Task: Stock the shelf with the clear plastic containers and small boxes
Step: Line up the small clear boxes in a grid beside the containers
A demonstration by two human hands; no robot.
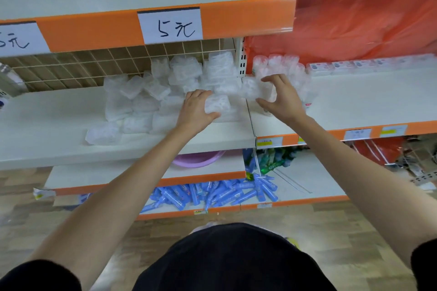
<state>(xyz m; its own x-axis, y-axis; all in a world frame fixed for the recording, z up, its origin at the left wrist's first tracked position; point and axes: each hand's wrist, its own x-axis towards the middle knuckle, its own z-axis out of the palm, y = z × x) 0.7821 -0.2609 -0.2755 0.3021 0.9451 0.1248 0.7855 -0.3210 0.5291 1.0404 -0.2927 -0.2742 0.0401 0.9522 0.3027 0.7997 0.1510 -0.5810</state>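
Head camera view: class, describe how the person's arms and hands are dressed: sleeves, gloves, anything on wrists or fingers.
The left hand and right hand are bare: no gloves, and no watch, ring or bracelet shows. The left forearm and right forearm are uncovered. A black short sleeve covers the left upper arm, a matching black sleeve the right, both part of a black top.

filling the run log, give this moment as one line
stage: stocking | left hand: grips clear container at shelf | right hand: grips second container
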